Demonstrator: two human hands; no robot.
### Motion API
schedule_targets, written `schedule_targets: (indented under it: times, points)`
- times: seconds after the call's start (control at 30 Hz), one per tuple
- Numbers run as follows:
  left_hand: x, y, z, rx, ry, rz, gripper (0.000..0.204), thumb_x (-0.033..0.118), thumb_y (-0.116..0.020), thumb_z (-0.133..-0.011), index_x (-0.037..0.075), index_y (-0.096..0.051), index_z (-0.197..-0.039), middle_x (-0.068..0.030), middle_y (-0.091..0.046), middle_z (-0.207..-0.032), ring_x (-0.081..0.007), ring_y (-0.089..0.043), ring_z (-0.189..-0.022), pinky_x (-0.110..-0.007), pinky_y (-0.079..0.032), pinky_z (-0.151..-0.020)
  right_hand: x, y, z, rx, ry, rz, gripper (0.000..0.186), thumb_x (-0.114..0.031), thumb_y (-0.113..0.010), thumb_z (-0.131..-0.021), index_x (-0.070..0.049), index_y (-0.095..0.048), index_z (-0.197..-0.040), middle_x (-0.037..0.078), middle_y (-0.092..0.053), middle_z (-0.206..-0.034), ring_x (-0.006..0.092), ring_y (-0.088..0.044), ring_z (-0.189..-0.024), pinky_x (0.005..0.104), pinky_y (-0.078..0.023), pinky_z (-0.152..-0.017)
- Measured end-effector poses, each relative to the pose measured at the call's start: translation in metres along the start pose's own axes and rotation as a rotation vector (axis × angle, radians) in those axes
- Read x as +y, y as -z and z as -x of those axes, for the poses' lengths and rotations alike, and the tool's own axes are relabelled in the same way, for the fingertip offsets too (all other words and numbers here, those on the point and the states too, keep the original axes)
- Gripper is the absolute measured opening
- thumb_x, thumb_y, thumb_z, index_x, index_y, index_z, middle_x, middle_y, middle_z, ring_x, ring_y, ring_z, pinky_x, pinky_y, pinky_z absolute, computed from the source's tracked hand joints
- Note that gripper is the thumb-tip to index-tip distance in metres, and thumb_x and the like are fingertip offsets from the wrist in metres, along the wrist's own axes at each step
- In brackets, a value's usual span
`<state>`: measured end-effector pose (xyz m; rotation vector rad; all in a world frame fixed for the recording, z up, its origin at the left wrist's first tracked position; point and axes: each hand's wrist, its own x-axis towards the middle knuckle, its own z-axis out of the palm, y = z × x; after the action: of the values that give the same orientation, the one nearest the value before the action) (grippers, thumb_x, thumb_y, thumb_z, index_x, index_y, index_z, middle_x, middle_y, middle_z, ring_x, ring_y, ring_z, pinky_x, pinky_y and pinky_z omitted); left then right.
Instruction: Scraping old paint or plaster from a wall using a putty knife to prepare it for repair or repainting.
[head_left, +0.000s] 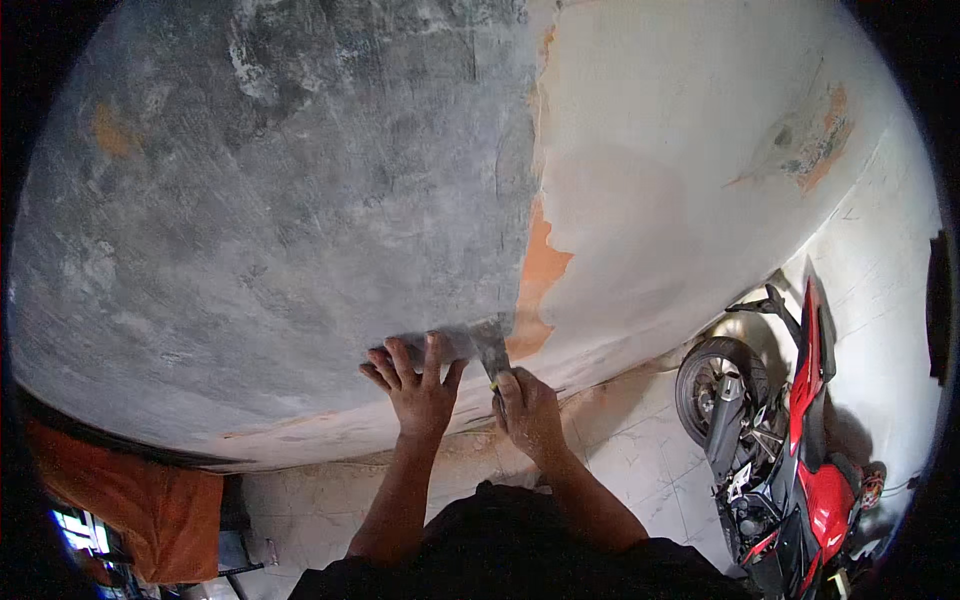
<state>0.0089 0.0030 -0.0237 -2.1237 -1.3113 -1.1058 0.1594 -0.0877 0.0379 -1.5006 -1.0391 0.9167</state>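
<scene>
In front of me rises a wall [330, 180], scraped down to mottled grey on its left part, with white paint on its right. Ragged orange patches [543, 265] run along the border between the two. Low on the wall, my right hand [530, 412] grips a scraper [491, 348] by its handle, the blade against the grey surface near the paint's edge. To its left, my left hand [418, 392] rests on the wall with fingers spread, holding nothing. Part of the scraper's handle is hidden by my right fingers.
A red and black motorcycle [826, 505] stands at the right, its rear wheel [722, 388] close to the wall's foot. Orange cloth [150, 500] hangs at the lower left. Pale floor tiles [640, 490] lie below, dusty along the wall.
</scene>
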Motion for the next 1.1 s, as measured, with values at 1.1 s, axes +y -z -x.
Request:
schedule_targets:
  times: [1.1]
  points:
    - [0.003,-0.007,0.000,-0.019,-0.007,-0.021,0.081,0.052,-0.075,-0.081,0.029,-0.037,-0.149,-0.0268,-0.007,-0.158,-0.0567,0.001,-0.143,-0.079,-0.008,-0.104,0.014,-0.026,0.020,-0.051,-0.159,-0.504,0.046,-0.046,-0.042,-0.103,-0.003,-0.054,-0.092,0.005,-0.056,-0.062,0.0110,-0.049,-0.043,0.0259,-0.042,-0.040]
